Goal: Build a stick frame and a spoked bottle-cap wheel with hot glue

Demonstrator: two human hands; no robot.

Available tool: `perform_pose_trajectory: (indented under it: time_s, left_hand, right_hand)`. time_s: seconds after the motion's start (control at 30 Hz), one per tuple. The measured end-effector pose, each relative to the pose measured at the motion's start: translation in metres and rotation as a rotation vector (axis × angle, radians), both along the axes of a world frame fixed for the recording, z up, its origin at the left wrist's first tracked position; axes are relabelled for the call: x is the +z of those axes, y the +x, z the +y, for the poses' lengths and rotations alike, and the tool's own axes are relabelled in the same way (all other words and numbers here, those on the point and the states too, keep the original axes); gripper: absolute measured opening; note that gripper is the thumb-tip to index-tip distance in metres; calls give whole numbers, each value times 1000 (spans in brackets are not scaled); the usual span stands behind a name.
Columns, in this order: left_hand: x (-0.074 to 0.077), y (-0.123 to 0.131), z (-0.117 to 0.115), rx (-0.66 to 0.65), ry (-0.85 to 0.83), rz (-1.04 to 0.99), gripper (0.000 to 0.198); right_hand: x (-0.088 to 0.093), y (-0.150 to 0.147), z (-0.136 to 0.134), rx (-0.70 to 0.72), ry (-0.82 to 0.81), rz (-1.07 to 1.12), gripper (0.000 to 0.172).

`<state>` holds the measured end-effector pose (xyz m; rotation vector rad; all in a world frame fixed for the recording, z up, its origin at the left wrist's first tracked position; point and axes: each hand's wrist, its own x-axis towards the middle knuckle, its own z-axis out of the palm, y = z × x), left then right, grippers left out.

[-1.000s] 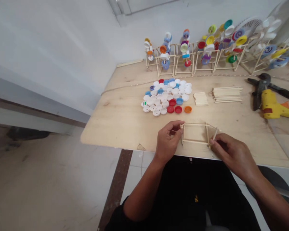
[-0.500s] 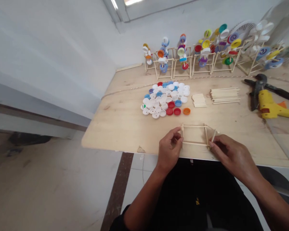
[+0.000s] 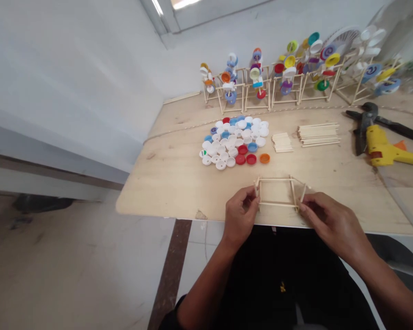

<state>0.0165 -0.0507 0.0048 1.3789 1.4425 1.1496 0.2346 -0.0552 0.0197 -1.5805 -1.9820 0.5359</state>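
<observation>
A small frame of thin wooden sticks point(image 3: 277, 179) stands on the plywood table point(image 3: 172, 174) near its front edge. My left hand point(image 3: 240, 215) pinches the frame's left upright, fingers closed. My right hand point(image 3: 326, 220) is closed on the frame's right end, where a loose-looking stick point(image 3: 303, 192) leans against it. Both hands rest at the table's front edge.
A pile of plastic bottle caps point(image 3: 234, 140), mostly white, lies behind the frame. Two bundles of sticks point(image 3: 318, 134) lie to its right. A yellow glue gun point(image 3: 387, 151) and black pliers point(image 3: 366, 119) sit far right. Finished cap-and-stick models point(image 3: 282, 75) line the back.
My left hand has slid down from the frame's top left corner to its lower left upright. The right hand stays on the right end. The view has shifted slightly.
</observation>
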Motion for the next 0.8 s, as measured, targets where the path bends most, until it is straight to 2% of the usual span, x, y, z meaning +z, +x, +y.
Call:
perform_pose_trajectory:
  time_s: [0.8]
  left_hand:
    - [5, 2, -5, -11, 49, 34, 18]
  right_hand:
    - [-8, 0, -4, 20, 11, -37, 21]
